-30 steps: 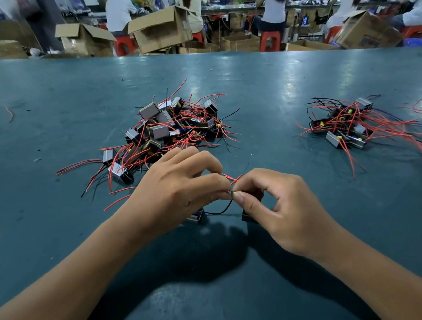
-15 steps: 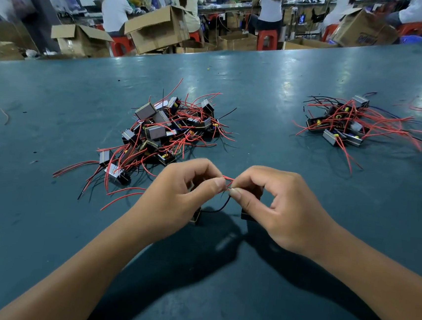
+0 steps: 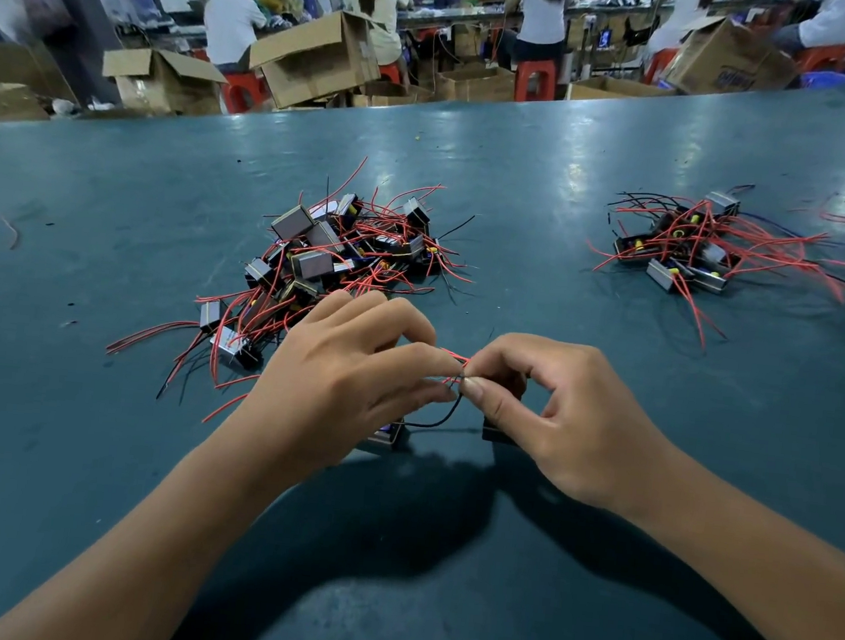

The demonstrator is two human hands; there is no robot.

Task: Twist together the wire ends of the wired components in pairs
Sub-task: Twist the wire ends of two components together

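Left hand [image 3: 347, 385] and right hand [image 3: 556, 415] meet fingertip to fingertip above the teal work table [image 3: 88, 442], each pinching thin red and black wire ends [image 3: 457, 369]. Two small dark wired components [image 3: 389, 432] lie under the hands, mostly hidden. Large tangled heap of components [image 3: 334, 254] just behind left hand; smaller heap [image 3: 690, 247] far right. Cardboard boxes [image 3: 311, 61] beyond the table.

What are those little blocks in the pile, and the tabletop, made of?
The blocks in the pile look like dull grey metal on black plastic, judging by their flat sheen and dark bases; I can't be certain. The tabletop seems a smooth teal rubbery or vinyl mat: it shows soft glare and scuffs.
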